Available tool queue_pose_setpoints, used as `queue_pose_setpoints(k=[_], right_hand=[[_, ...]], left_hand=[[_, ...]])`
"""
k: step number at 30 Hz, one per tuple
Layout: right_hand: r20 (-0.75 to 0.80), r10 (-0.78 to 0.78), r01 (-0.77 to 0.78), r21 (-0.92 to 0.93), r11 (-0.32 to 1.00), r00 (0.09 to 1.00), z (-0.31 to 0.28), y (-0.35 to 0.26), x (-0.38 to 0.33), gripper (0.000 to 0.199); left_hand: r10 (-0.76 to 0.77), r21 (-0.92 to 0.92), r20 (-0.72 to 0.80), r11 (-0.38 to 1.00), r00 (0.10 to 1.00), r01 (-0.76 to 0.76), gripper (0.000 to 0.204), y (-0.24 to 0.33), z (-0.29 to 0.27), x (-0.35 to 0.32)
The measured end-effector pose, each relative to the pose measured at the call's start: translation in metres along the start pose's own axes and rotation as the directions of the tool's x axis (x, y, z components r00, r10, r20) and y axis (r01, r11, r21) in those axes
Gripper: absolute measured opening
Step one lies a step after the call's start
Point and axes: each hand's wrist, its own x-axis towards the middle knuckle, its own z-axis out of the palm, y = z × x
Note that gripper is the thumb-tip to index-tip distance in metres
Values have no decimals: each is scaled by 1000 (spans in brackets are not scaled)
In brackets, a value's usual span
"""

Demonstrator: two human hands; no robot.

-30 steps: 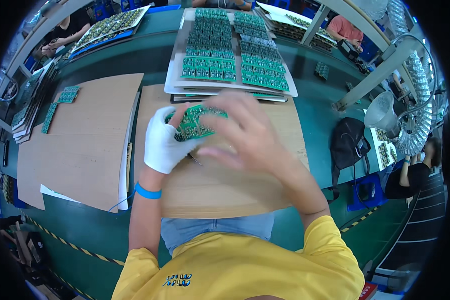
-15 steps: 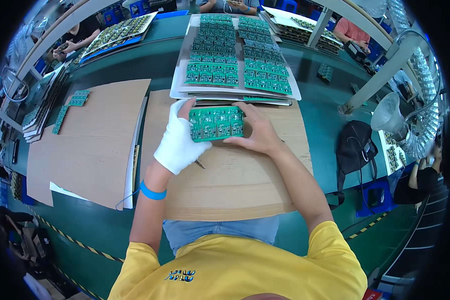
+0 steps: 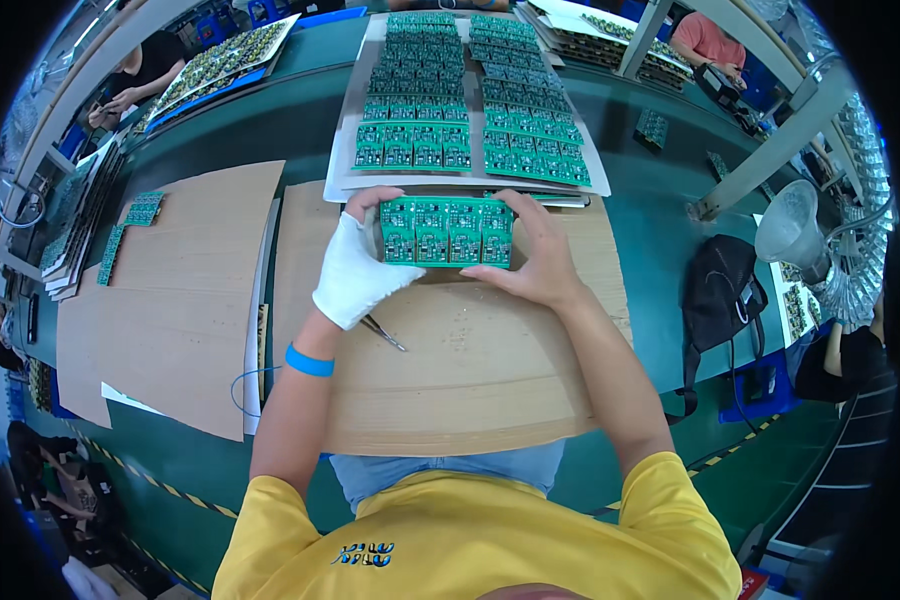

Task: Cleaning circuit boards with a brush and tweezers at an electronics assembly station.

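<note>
Between my two hands is a green circuit board panel (image 3: 448,232), held by its left and right ends above the cardboard sheet (image 3: 470,380). My left hand (image 3: 358,265), in a white glove with bare fingertips, is closed on the left end. The bare fingers and thumb of my right hand (image 3: 538,250) grip the right end. A pair of metal tweezers (image 3: 385,333) lies on the cardboard beside the gloved hand, partly hidden by it. Just beyond, rows of similar green panels (image 3: 415,145) lie on a white board (image 3: 348,175).
On the left, another cardboard sheet (image 3: 170,300) carries two small green panels (image 3: 144,209). A black bag (image 3: 715,290) and a fume extractor's clear funnel (image 3: 785,235) are at the right. A metal post (image 3: 760,150) rises from the green table. Other people sit around the bench.
The panel now faces up more squarely and looks larger, with both hands still on it. More of the tweezers shows beside my left hand. The view has shifted slightly.
</note>
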Motion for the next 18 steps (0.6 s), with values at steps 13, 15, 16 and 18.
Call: queue_pose_setpoints(k=[13, 15, 16, 18], right_hand=[[65, 49, -50, 11, 999, 997, 25, 13, 8, 98], [98, 49, -49, 2, 999, 994, 24, 8, 7, 97], [127, 50, -49, -8, 999, 991, 24, 5, 6, 96], [153, 41, -40, -13, 999, 987, 26, -1, 5, 96]], left_hand=[[-129, 125, 16, 984, 991, 126, 92, -18, -23, 2], [-105, 383, 34, 920, 994, 84, 90, -14, -27, 3], [-104, 387, 30, 918, 994, 84, 90, -10, -28, 3], [-48, 620, 138, 783, 989, -48, 85, 0, -29, 1]])
